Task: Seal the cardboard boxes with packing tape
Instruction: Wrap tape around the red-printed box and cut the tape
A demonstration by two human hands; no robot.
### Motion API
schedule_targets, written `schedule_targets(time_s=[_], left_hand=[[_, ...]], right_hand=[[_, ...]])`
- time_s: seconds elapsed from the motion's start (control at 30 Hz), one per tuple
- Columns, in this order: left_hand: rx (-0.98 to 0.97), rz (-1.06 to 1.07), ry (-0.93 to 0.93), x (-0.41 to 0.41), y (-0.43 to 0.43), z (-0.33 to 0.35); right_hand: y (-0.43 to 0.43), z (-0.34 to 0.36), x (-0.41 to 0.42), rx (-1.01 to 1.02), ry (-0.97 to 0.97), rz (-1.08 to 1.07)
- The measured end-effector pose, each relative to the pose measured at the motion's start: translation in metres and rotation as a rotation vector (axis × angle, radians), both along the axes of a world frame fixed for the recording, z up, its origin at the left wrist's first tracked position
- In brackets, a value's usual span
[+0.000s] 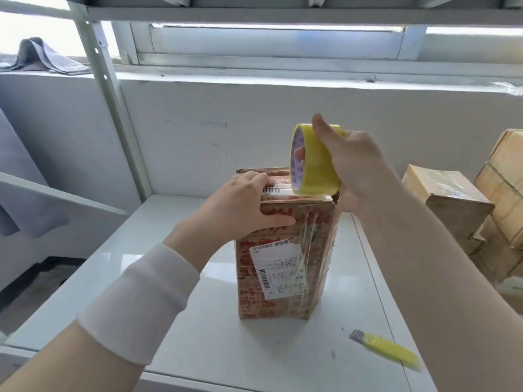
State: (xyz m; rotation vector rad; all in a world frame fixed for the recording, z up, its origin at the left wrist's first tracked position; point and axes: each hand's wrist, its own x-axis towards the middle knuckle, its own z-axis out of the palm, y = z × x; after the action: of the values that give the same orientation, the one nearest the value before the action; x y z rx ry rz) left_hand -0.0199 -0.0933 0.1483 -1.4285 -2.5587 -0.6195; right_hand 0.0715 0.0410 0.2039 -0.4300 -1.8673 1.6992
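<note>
A tall cardboard box with red print and a white shipping label stands upright on the white table. My left hand grips the box's top left edge, fingers over the top and thumb on the front face. My right hand holds a yellow roll of packing tape just above the box's top right corner, with fingers through the core. Clear tape runs down the front of the box near its right edge.
A yellow box cutter lies on the table at the front right. Several taped cardboard boxes are stacked to the right. A metal shelf post rises at the left, with a grey cloth on the window ledge.
</note>
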Motion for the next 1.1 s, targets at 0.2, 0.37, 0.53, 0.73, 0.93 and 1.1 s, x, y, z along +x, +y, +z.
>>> schedule_targets(time_s=[0.2,0.37,0.53,0.73,0.93,1.1], left_hand=[[-0.011,0.012,0.038,0.003,0.007,0.001],[-0.03,0.049,0.053,0.007,0.005,0.003],[-0.059,0.093,0.11,0.01,0.007,0.003],[-0.034,0.091,0.131,0.011,0.005,-0.001],[0.359,-0.206,-0.396,-0.008,-0.023,-0.028],[0.553,-0.319,-0.828,-0.023,-0.016,-0.068]], right_hand=[[-0.018,-0.033,0.042,0.089,0.052,0.0],[-0.021,-0.017,0.044,0.085,0.078,-0.114],[-0.041,-0.017,0.092,0.075,0.021,-0.092],[-0.064,-0.083,0.113,-0.155,-0.068,-0.132],[-0.052,-0.103,0.095,-0.078,-0.064,-0.157],[-0.043,-0.105,0.089,-0.098,-0.021,-0.091]])
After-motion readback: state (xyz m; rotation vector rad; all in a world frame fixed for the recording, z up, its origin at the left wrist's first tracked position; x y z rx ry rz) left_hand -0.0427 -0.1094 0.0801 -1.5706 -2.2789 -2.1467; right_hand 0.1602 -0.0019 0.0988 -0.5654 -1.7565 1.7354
